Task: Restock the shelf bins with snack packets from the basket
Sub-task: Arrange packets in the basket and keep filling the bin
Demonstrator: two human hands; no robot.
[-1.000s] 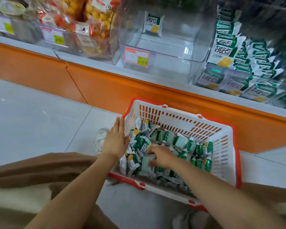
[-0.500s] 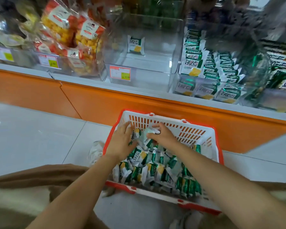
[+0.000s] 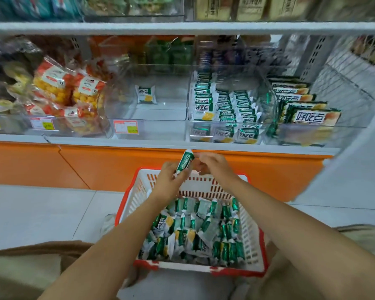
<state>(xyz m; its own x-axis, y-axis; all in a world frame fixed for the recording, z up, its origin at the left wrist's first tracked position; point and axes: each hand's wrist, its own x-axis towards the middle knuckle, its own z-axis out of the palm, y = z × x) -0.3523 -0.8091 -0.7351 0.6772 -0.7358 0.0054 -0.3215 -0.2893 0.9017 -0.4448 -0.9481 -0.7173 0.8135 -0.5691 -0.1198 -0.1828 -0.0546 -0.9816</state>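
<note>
Packet had left the basket: I held it in my left hand above the far rim, right hand pinching its top; bin next.

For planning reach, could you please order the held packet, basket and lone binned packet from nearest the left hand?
1. Held packet, in the left hand.
2. Basket, far wall just below.
3. Lone packet, up in the middle bin.
</note>
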